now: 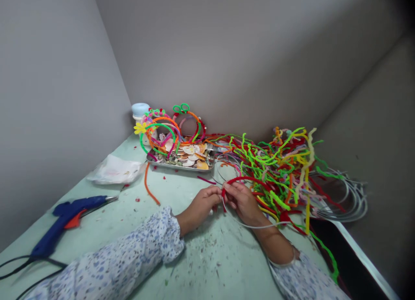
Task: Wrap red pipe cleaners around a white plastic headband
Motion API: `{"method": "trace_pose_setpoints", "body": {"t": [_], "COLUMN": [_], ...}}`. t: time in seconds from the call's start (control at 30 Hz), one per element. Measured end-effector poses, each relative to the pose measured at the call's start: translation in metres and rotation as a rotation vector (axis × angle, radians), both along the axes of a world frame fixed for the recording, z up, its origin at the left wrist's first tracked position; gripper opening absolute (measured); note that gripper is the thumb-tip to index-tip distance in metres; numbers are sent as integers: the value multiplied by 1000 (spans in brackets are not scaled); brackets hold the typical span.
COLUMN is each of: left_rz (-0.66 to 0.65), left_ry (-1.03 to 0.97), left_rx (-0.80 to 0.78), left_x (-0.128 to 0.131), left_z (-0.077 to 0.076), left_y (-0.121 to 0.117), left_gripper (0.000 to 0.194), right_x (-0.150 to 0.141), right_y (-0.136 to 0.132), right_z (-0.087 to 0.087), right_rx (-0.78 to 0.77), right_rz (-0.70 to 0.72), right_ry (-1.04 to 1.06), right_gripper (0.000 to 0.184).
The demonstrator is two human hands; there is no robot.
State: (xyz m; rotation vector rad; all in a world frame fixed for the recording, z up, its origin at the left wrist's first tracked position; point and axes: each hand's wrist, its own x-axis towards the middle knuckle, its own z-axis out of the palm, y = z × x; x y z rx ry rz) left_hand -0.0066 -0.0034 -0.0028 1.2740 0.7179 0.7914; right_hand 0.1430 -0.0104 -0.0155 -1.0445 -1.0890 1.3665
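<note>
My left hand (202,205) and my right hand (241,200) meet over the middle of the table, both with fingers pinched together. Between the fingertips, a red pipe cleaner (223,194) is bent round a thin pale hoop (251,226), which curves below my right hand. The red fuzz also arches above that hand toward the right. My right hand grips the red pipe cleaner. The left thumb and finger press at the same spot, though their exact contact is partly hidden. Just right of my hands lies a tangled heap of colourful pipe cleaners (275,161).
A metal tray (181,167) of shells stands at the back, with finished pipe-cleaner headbands (162,125) by it. A blue glue gun (53,235) and its cord lie left, near a white plastic bag (115,170). Grey hoops (352,200) are stacked far right.
</note>
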Motion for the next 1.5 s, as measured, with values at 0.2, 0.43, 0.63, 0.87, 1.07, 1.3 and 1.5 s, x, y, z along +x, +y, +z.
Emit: {"method": "trace_pose_setpoints", "body": {"t": [0.2, 0.43, 0.63, 0.87, 1.07, 1.3, 1.5], "left_rz": [-16, -23, -53, -152, -181, -211, -154], "left_ry": [-29, 4, -30, -98, -64, -27, 106], "left_rx": [-32, -73, -70, -33, 14, 23, -4], "left_x": [-1, -1, 0, 0, -1, -2, -4], "left_z": [2, 7, 8, 11, 10, 11, 8], "left_y": [-1, -2, -2, -1, 1, 2, 3], "left_gripper": [18, 33, 36, 36, 36, 36, 36], "right_x": [-1, -2, -2, 0, 2, 3, 3], "right_y": [0, 0, 0, 0, 0, -1, -1], "right_z": [-1, 1, 3, 0, -3, -4, -3], "right_rx": [-33, -64, -75, -67, -51, -42, -26], "right_rz": [6, -1, -6, 39, 58, 93, 98], "right_ry": [69, 112, 97, 83, 40, 39, 17], "right_gripper": [31, 30, 30, 27, 26, 23, 24]}}
